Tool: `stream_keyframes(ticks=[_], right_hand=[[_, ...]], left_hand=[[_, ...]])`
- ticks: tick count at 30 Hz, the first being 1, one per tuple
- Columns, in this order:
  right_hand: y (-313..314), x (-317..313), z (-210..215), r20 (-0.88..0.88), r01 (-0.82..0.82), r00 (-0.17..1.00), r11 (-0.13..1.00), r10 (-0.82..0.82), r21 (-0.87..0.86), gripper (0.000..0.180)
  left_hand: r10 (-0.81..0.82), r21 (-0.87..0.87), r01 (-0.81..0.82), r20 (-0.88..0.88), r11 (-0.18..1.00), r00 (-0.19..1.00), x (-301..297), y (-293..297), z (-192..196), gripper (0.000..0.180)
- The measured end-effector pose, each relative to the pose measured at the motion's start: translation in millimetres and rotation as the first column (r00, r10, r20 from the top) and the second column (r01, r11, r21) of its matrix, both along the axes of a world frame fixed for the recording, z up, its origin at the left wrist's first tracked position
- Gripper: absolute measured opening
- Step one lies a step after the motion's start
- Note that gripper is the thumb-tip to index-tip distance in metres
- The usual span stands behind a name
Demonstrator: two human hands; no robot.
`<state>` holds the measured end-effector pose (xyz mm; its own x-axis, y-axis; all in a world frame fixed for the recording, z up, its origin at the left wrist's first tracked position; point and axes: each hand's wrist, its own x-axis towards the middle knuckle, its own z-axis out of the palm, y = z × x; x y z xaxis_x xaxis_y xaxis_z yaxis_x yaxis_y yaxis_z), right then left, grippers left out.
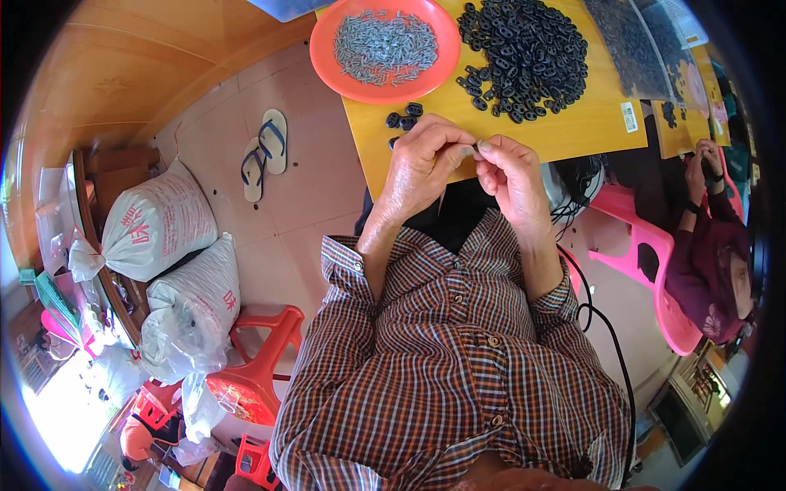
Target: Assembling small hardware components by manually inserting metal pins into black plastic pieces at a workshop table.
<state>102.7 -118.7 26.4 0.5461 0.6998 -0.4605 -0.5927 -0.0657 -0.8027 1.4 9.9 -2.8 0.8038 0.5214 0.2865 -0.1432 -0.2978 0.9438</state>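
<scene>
Over at the yellow bench (594,141), somebody in a checked shirt (409,368) has both hands up near its edge, the fingertips meeting. Taking those fingertips as the middle of the dial, with twelve straight ahead of the sitter, the left hand (427,161) is drawn in tight, thumb pressed to forefinger, and the right hand (513,169) is pinched just as closely, its other fingers curled under. Between the two sets of tips they have hold of a dark piece (477,148), so covered that I can't make out its shape. Near the left hand, at ten o'clock, a few loose black pieces (407,117) lie on the wood. Between ten and eleven sits a red plate (324,61), a mound of little grey pins (385,47) spread over its middle. The big heap (536,57) of black pieces, each with holes through it, lies at one o'clock, and at two there are clear bags (634,53) full of dark bits. Down on the floor, a pair of slippers (264,155) rests at nine, and stuffed white sacks (160,217) slump between eight and nine. Towards four o'clock there's a pink chair (667,290), with another person (712,262) in dark red beside it.
</scene>
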Motion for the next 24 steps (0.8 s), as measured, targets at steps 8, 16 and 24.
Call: stream_keyframes(ticks=[8,16,24], right_hand=[[4.7,-13.4,-5.4,0.406,0.06,0.913,0.996,-0.028,-0.067,0.017],[9.7,-20.2,-4.8,0.448,0.069,0.893,0.997,-0.042,-0.044,0.017],[12.6,-16.8,-5.2,0.409,0.068,0.912,0.997,-0.045,-0.043,0.019]], left_hand=[[0.041,-0.337,-0.06,-0.063,0.939,0.997,2.1,-11.9,-4.7,0.011],[0.149,-0.266,-0.161,-0.064,0.951,0.987,3.1,-14.4,-1.3,0.011],[0.453,0.3,-0.433,0.003,0.85,0.892,-5.5,20.2,9.3,0.011]])
